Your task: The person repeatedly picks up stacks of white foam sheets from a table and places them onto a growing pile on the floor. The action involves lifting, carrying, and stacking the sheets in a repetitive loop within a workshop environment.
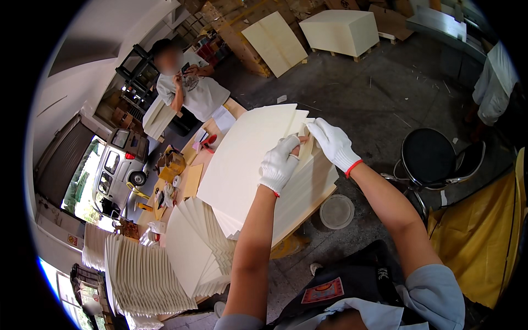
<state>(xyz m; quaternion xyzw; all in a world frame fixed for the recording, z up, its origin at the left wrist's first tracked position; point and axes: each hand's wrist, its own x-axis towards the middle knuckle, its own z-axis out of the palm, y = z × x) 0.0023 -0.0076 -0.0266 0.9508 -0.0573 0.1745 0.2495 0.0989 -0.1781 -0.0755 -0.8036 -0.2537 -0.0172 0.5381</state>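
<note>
A stack of large cream paper sheets point(242, 159) lies on a wooden table point(201, 159) in front of me. Both my hands wear white gloves. My left hand point(279, 164) pinches the right edge of the top sheets, fingers closed on them. My right hand point(333, 143) grips the lifted far corner of the same sheets, which are fanned apart there. A fanned pile of cream sheets point(195, 250) lies at the table's near end.
Another fanned stack point(140, 275) sits lower left. A person in a white shirt point(190, 88) stands at the table's far end. A black round stool point(429, 157) and a clear plastic lid point(336, 211) are on the floor right. Yellow sheeting point(489, 242) is far right.
</note>
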